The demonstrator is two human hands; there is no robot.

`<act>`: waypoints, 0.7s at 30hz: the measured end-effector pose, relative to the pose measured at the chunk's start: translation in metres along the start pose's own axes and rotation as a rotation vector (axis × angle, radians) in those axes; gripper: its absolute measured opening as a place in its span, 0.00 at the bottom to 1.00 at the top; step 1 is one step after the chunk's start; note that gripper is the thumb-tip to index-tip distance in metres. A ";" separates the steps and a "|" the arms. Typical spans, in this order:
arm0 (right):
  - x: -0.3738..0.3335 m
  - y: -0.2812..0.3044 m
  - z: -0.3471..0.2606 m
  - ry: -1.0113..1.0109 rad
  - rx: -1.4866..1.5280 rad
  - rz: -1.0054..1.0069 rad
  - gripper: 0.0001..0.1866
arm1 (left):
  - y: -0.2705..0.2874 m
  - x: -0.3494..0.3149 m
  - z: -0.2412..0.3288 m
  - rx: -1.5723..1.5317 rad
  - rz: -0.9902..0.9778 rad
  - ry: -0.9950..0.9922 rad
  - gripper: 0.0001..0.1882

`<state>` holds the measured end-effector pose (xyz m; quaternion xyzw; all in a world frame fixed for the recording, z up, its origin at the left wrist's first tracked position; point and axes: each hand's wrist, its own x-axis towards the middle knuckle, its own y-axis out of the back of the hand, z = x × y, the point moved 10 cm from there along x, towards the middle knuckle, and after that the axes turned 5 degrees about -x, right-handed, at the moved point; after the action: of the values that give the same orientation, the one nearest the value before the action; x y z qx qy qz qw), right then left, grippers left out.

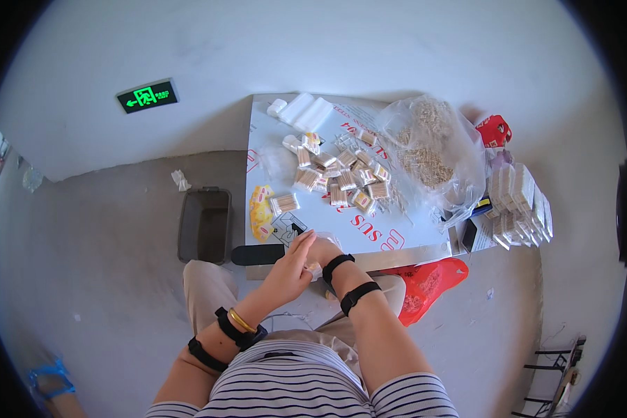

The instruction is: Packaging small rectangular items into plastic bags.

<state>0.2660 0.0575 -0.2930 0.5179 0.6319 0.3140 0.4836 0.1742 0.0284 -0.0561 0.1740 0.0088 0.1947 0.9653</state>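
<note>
My left hand (pixel 292 269) and my right hand (pixel 322 251) meet at the near edge of the table. The left fingers are straight and pressed together against the right hand, whose fingers are mostly hidden. Crinkled clear plastic (pixel 313 270) shows between and below the palms; it looks like a small packet, its contents hidden. Beyond the hands lies a pile of small clear packets of thin tan sticks (pixel 338 195). One such packet (pixel 285 203) rests apart on the left, beside yellow printed cards (pixel 261 212).
A large clear bag of loose sticks (pixel 432 146) stands on the table's right, with stacked clear packs (pixel 519 195) beyond it. White plastic rolls (pixel 306 111) lie at the back. A dark bin (pixel 205 226) stands left, a black strip (pixel 258 255) overhangs the edge, and a red bag (pixel 432 285) hangs right.
</note>
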 end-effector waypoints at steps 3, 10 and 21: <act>-0.013 0.019 -0.014 -0.075 -0.024 -0.060 0.14 | -0.005 0.000 0.002 -0.014 -0.016 0.007 0.35; -0.040 0.056 -0.032 -0.162 -0.082 -0.128 0.15 | -0.011 0.007 0.020 0.140 0.014 -0.114 0.36; -0.100 0.228 -0.016 0.108 1.156 -0.139 0.10 | 0.090 0.031 -0.021 0.099 0.439 -0.052 0.13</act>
<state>0.3305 0.0242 -0.0545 0.6382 0.7569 -0.0884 0.1093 0.1672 0.1243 -0.0435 0.2237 -0.0447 0.3949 0.8900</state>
